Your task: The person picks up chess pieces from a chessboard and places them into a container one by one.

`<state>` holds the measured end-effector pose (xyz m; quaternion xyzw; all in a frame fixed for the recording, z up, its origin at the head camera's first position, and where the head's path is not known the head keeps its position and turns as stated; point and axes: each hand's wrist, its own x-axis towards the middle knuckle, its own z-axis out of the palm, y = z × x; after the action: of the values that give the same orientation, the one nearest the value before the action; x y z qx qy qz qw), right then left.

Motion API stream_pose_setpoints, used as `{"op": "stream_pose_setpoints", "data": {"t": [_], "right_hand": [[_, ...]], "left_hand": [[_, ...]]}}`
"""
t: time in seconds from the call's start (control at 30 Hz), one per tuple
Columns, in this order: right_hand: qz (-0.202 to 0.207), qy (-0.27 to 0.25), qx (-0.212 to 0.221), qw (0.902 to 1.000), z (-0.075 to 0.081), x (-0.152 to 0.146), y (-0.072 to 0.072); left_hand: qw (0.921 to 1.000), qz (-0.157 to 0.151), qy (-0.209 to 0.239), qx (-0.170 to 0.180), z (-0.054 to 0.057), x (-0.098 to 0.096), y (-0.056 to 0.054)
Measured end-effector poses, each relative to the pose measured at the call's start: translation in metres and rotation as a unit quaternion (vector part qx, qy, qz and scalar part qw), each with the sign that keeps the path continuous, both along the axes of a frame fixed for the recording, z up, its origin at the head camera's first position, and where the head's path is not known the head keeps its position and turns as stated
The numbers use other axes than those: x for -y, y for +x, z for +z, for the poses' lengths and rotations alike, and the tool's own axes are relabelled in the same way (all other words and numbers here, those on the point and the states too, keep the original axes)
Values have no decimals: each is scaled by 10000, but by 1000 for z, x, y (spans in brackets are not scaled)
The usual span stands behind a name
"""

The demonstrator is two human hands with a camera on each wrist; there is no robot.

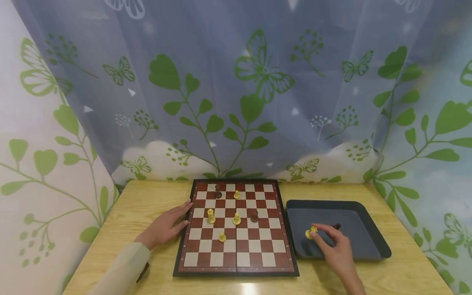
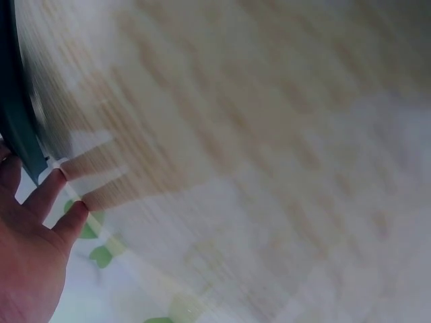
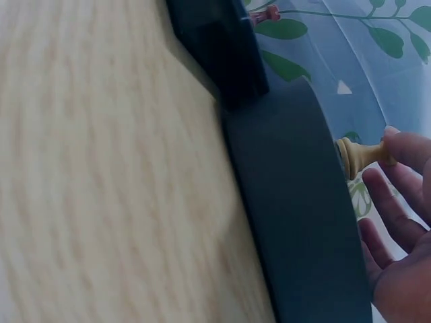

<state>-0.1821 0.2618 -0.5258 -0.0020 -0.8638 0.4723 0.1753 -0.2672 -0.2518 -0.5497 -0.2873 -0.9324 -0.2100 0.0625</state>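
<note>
My right hand (image 1: 338, 250) pinches a yellow chess piece (image 1: 309, 233) between thumb and fingertips, over the left part of a dark tray (image 1: 380, 252). In the right wrist view, that chess piece (image 3: 357, 156) is tilted, its round base facing away from the fingers. My left hand (image 1: 167, 225) rests at the left edge of a chessboard (image 1: 236, 269), fingers extended against the frame. On the board stand a tall yellow piece (image 1: 211, 217), several smaller yellow pieces such as one (image 1: 237, 219) near the middle, and dark pieces, including one (image 1: 254, 216) right of centre.
Inside the tray lies a dark chess piece (image 1: 336, 225), partly hidden by my right hand. The tray stands close against the board's right side on a wooden table (image 1: 147, 196). Behind the table hangs a curtain (image 1: 221, 102) with leaves and butterflies.
</note>
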Motion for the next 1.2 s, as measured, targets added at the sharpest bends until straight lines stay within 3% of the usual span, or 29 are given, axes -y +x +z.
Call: {"op": "stream_pose_setpoints", "data": {"t": [0.3, 0.83, 1.07, 1.2], "right_hand": [[8, -11, -224, 9997, -3, 2, -1], [119, 63, -164, 9998, -6, 2, -4], [80, 61, -93, 9999, -6, 1, -2], [106, 56, -10, 9999, -7, 0, 0]], "left_hand": [[10000, -6, 24, -69, -3, 3, -1], [10000, -33, 61, 10, 2, 2, 0], [9997, -97, 121, -197, 0, 1, 0], [10000, -44, 15, 7, 2, -1, 2]]}}
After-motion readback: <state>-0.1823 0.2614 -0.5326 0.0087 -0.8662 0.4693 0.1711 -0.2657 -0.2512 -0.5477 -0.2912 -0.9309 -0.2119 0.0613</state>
